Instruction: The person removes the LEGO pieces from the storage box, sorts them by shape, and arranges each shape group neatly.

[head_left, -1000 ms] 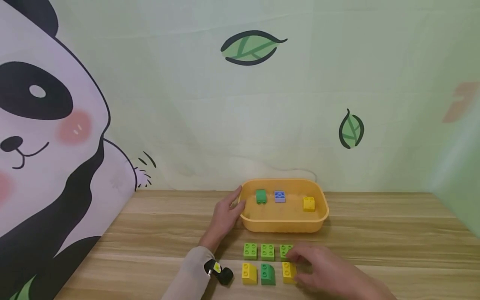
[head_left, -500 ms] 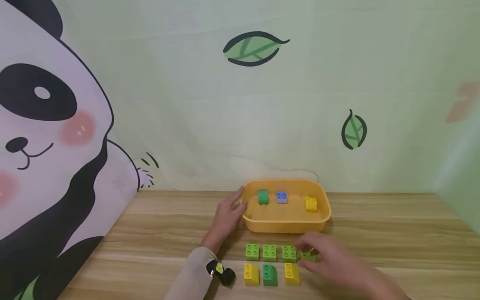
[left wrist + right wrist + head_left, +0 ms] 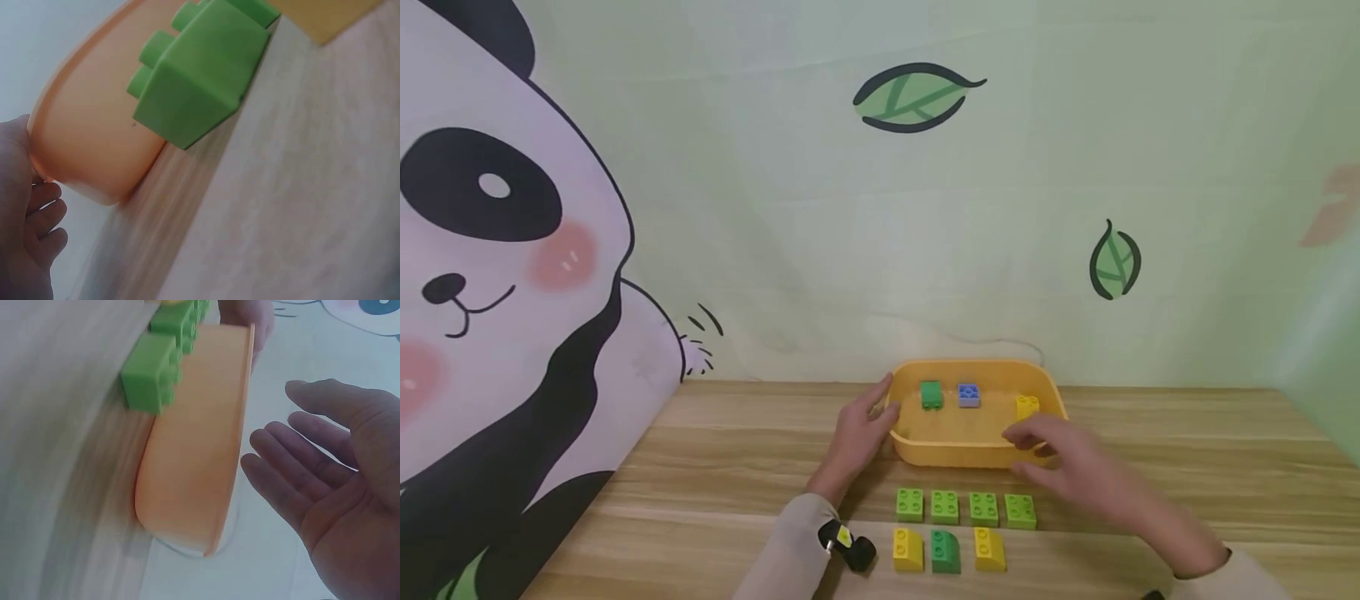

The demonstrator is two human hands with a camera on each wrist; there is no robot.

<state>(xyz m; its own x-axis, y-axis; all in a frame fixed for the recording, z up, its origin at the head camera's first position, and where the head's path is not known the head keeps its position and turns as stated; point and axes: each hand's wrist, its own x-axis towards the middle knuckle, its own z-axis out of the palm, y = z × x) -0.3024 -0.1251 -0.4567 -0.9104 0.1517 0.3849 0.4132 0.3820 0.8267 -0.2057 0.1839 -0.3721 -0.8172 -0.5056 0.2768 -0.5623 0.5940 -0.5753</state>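
Note:
In the head view, my left hand (image 3: 854,437) holds the left rim of a yellow-orange plastic tub (image 3: 951,456), thumb over the edge. My right hand (image 3: 1086,468), with nothing in it, hovers at the tub's front right rim, fingers loosely bent and thumb apart. Inside the tub lie a green brick (image 3: 931,395), a blue brick (image 3: 968,396) and a yellow brick (image 3: 1027,406), the last partly covered by the right fingers. The right wrist view shows that hand's fingers (image 3: 287,462) spread beside the tub wall (image 3: 194,437).
A row of several light green bricks (image 3: 944,506) lies in front of the tub on the wooden table (image 3: 737,467). Nearer stand two yellow sloped bricks (image 3: 907,550) with a green sloped brick (image 3: 945,552) between them. A panda-print backdrop (image 3: 820,208) rises behind.
My right hand has let go of a light green brick at the row's right end and moved up and away to the tub's right side. My left hand stays on the tub.

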